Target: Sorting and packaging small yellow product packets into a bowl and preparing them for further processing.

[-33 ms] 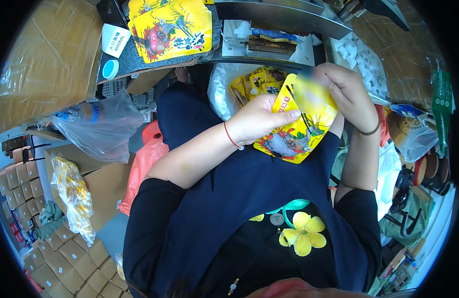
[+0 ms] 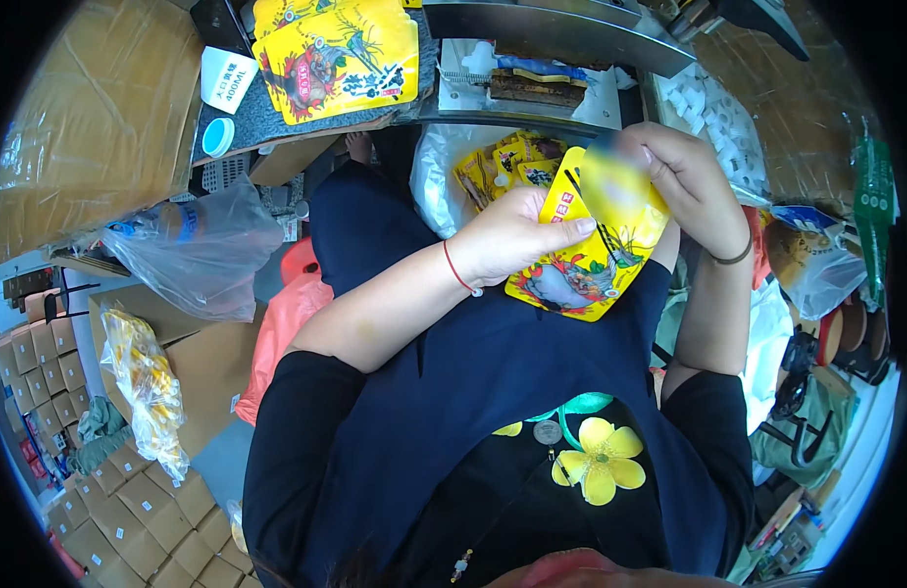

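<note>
My left hand [image 2: 507,238] grips a yellow printed pouch [image 2: 569,279] with its thumb lying across the front. The pouch tilts over my lap, its upper end toward my right hand [image 2: 691,186]. That hand is closed at the upper corner of the pouch, its fingers bent together. A blurred patch covers the fingertips, so what they pinch cannot be made out. Just beyond the left hand, several similar yellow pouches [image 2: 512,162] lie in a clear plastic bag.
A stack of yellow pouches [image 2: 341,73] lies on the bench, beside a white labelled tag [image 2: 228,80] and a turquoise-lined cap [image 2: 218,137]. A metal machine [image 2: 561,34] stands ahead. Small white parts [image 2: 713,122] fill a bag at right. Cardboard boxes [image 2: 145,510] cover the lower left.
The pouch has shifted very slightly to the right and up. Both hands stay in nearly the same place.
</note>
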Motion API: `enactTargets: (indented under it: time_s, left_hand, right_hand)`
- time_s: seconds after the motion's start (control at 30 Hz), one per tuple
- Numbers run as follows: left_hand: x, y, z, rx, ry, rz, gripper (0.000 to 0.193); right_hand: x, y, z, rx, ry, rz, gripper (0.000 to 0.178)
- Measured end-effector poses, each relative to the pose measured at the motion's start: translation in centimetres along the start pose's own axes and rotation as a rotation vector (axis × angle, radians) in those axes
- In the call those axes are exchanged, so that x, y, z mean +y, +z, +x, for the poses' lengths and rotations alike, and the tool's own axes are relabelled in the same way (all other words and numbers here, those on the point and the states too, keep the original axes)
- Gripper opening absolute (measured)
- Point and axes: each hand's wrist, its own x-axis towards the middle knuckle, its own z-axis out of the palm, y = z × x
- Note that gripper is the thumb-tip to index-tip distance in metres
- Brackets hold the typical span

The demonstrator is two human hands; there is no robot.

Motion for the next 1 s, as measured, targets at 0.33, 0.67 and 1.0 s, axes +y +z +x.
enactTargets:
  time_s: [0.33, 0.67, 1.0]
  left_hand:
    - [0.1, -0.6, 0.0, -0.016, -0.066, 0.012, 0.03]
    - [4.7, -5.9, 3.1, 0.162, 0.083, -0.105, 0.03]
    - [8.0, -15.1, -2.3, 0.835, 0.605, 2.109, 0.066]
  right_hand:
    - [-0.5, 0.2, 0.6, -0.01, 0.043, -0.1, 0.02]
    - [11.2, -3.1, -1.7, 0.072, 0.415, -0.725, 0.032]
    - [7.9, -2.7, -3.9, 0.486, 0.41, -0.476, 0.023]
